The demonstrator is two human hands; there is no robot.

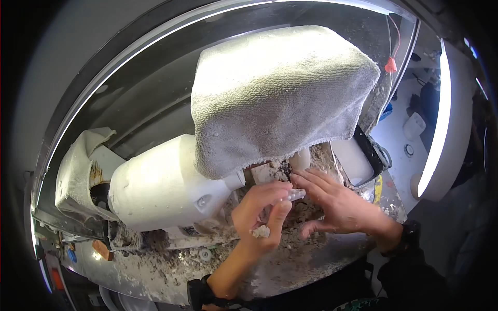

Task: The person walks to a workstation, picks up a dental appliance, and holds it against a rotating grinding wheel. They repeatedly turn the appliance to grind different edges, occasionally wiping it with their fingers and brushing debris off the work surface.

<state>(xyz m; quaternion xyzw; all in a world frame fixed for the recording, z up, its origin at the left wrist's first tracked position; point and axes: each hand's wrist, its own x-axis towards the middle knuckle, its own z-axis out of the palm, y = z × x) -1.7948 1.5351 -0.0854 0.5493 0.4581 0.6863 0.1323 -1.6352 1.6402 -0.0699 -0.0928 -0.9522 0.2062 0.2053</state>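
Note:
My left hand (262, 210) is closed, with its fingers curled around a small whitish piece (294, 195) that pokes out toward my right hand. A crumbly pale lump (261, 231) clings at the left palm by the thumb. My right hand (334, 203) has its fingers stretched out and its thumb apart. Its fingertips are beside a white rounded stub (300, 159) under the towel's edge; whether they touch it I cannot tell. Beneath both hands lies wet, grey-brown sludge (295, 220). Left of my left hand lies a big white plastic bottle-like container (155, 181), its narrow neck toward the middle.
A thick white towel (285, 88) drapes over a bulky form above my hands. Another cloth (78, 176) hangs at the left. To the right stands a black-rimmed tub (358, 160) of whitish liquid. A bright light tube (438, 119) is farther right. An orange-brown block (102, 250) lies at the left edge.

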